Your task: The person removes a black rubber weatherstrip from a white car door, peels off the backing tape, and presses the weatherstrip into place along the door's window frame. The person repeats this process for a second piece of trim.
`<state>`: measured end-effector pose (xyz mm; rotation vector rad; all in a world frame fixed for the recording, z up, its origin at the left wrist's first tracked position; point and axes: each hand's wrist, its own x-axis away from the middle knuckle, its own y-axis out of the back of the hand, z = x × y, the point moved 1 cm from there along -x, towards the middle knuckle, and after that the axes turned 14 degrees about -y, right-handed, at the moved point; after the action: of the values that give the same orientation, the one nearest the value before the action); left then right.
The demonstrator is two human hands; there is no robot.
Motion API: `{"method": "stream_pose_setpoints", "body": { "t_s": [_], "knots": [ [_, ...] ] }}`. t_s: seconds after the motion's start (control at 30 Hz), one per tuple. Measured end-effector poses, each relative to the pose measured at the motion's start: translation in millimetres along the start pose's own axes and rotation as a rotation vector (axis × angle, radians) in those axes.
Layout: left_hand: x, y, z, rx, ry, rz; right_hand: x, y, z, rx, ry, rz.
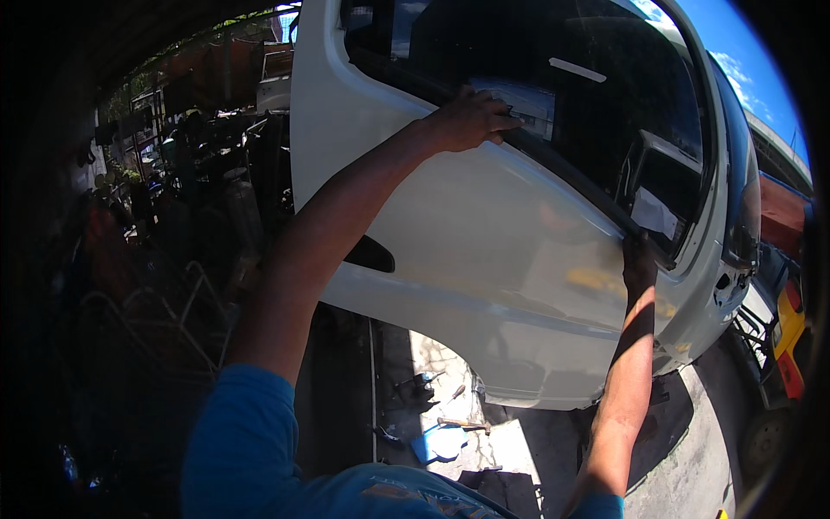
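Note:
Before me stands a white vehicle body [484, 242] with a large dark side window [519, 52]. A black trim strip [566, 169] slants along the window's lower edge. My left hand [471, 119] is at the upper middle of this strip, its bent fingers closed over it. Farther down, near the window's lower right corner, my right hand [640, 259] grips the same strip from below. Its fingertips are in shadow and hard to make out. The strip lies close against the glass; whether it is fully seated cannot be seen.
A hammer [464, 424] and a blue-and-white item [439, 443] lie on the ground below the wheel arch. Dark clutter and a metal frame [177, 316] fill the left side. A yellow-and-red object [788, 333] stands at the far right.

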<state>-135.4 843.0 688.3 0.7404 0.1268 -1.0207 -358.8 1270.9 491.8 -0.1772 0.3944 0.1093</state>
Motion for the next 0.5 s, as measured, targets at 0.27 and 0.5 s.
{"method": "stream_pose_setpoints", "body": {
  "t_s": [0.27,0.5],
  "knots": [
    [2,-13,11,0.056,0.092,0.020,-51,15,-39,-0.164,0.026,0.079],
    [9,-26,23,0.161,0.155,0.060,-49,3,-43,0.160,0.271,0.125]
  ]
}}
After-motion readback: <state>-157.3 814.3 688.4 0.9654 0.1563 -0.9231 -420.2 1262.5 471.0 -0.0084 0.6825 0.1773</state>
